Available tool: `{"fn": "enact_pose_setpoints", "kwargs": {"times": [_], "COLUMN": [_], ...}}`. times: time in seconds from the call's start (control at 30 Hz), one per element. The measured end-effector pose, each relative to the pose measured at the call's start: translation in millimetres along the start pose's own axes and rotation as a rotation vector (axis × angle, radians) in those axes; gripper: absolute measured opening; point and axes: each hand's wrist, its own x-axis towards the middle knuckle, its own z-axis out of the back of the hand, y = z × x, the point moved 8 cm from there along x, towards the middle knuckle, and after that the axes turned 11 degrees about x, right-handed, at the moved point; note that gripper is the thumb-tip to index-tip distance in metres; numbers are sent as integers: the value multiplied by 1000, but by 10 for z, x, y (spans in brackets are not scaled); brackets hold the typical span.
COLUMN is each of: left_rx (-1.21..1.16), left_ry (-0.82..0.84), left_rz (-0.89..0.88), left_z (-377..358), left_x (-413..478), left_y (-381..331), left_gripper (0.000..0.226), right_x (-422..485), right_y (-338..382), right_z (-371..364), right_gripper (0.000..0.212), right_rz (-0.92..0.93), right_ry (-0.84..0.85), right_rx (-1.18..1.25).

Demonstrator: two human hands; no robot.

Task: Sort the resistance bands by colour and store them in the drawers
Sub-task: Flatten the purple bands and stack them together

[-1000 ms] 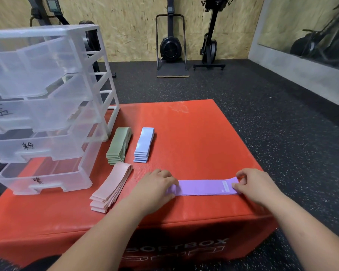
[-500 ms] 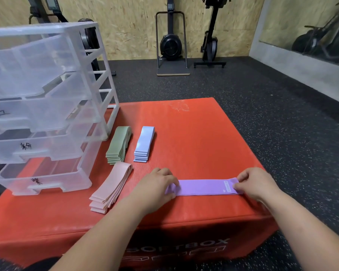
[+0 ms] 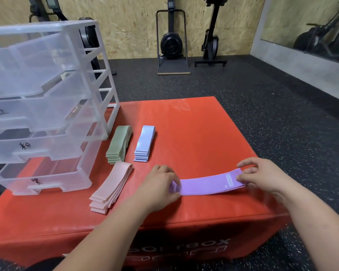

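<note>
A stack of purple resistance bands (image 3: 205, 185) lies across the near part of the red soft box (image 3: 194, 133). My left hand (image 3: 160, 184) pinches its left end, and my right hand (image 3: 262, 176) pinches its right end, which is lifted a little off the box. To the left lie a pink stack (image 3: 111, 187), a green stack (image 3: 118, 143) and a blue stack (image 3: 145, 142). The clear plastic drawer unit (image 3: 45, 106) stands at the box's left, its drawers pulled out and marked with black writing.
Dark speckled rubber floor surrounds the box. Exercise machines (image 3: 172, 40) stand against the wooden back wall, and a grey ledge (image 3: 305, 69) runs along the right.
Both hands have gripped the purple stack's ends more firmly, and the right end has risen off the box, so the stack now curves. The other stacks have not moved.
</note>
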Motion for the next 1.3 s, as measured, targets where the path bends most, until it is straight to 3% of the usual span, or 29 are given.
{"fn": "enact_pose_setpoints", "kwargs": {"times": [0.13,0.27,0.33,0.47,0.6,0.73,0.87,0.93,1.07,1.3], "left_rx": [-144,-673,-930,-1185,-1153,-1032,-1007,-980,-963,-988], "left_ry": [-66,-54,-1,64,71,4,-9,-31,-55,-167], "left_rz": [21,170,246,340,382,466,475,481,456,520], "left_z": [99,202,169,128,60,-14,9,34,129,448], "left_x": [88,178,202,192,171,152,161,161,137,-59], "left_y": [-191,-435,-546,-615,-553,-398,-339,-304,-271,201], "left_gripper": [24,13,19,30,29,10,14,16,16,10], "right_x": [-70,-166,-206,-182,-200,-255,-238,-223,-135,-19], "right_y": [181,348,392,381,365,347,354,339,145,89], "right_z": [-159,-462,-633,-859,-985,-1042,-977,-981,-1166,-1311], "right_gripper": [36,36,33,34,53,68,70,84,114,96], "right_rz": [35,100,138,243,330,407,529,586,538,581], "right_ry": [71,122,139,117,155,231,132,102,236,250], "right_rx": [65,105,117,102,-52,-138,-212,-273,-388,-471]}}
